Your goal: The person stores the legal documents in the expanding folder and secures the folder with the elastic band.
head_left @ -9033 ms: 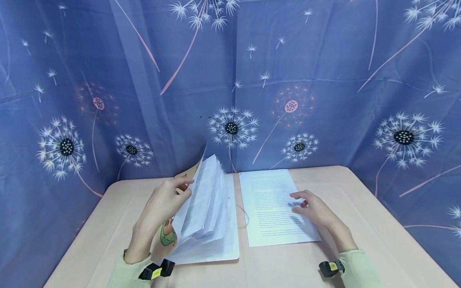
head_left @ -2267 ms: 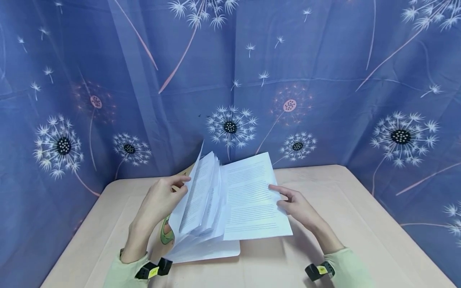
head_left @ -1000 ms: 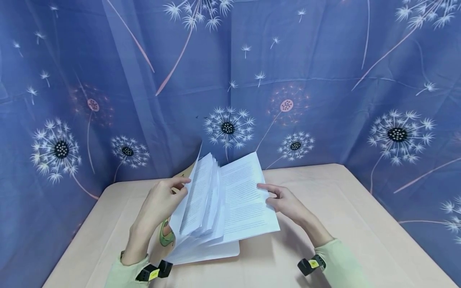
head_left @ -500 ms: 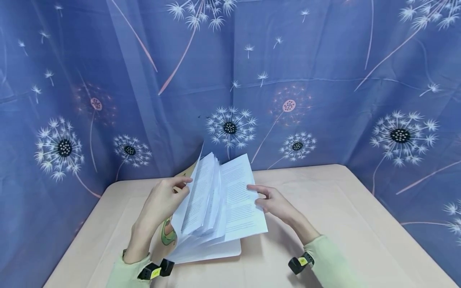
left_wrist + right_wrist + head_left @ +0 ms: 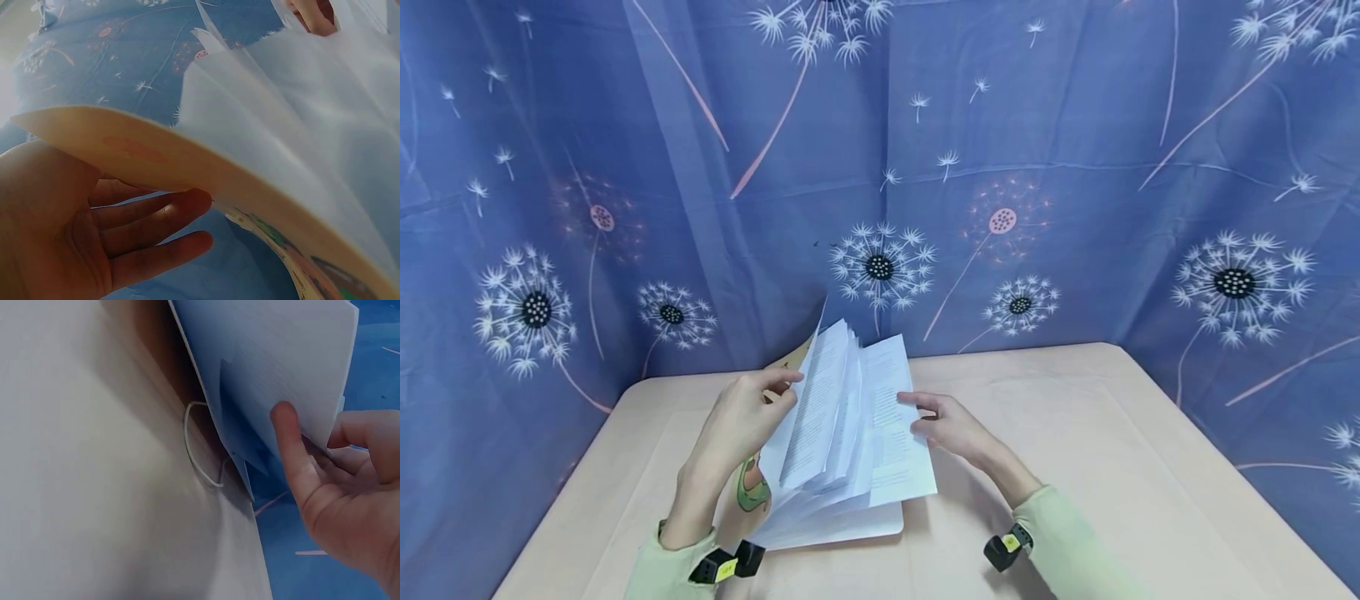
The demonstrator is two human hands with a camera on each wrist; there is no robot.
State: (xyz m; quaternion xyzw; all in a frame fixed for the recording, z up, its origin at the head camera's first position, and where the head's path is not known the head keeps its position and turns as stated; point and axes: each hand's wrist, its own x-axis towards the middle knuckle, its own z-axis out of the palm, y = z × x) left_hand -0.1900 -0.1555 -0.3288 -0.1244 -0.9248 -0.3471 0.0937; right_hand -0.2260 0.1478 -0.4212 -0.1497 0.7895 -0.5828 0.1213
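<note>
An expanding folder lies open on the table, its tan cover with a cartoon print raised on the left. My left hand pinches the cover's edge and holds it up; in the left wrist view its other fingers lie under the cover. Printed papers stand fanned inside. My right hand pinches the right edge of a printed sheet, thumb on one face and fingers on the other. The sheet leans into the folder, and its left part is hidden behind the inner leaves.
A thin elastic loop sticks out from the folder's side near the tabletop. A blue dandelion-print curtain hangs behind and on both sides of the table. Black wrist cameras sit on both sleeves.
The printed sheet lay flat on the table at first. My right hand has lifted it and moved it left, more of it now behind the folder's leaves. My left hand has stayed put.
</note>
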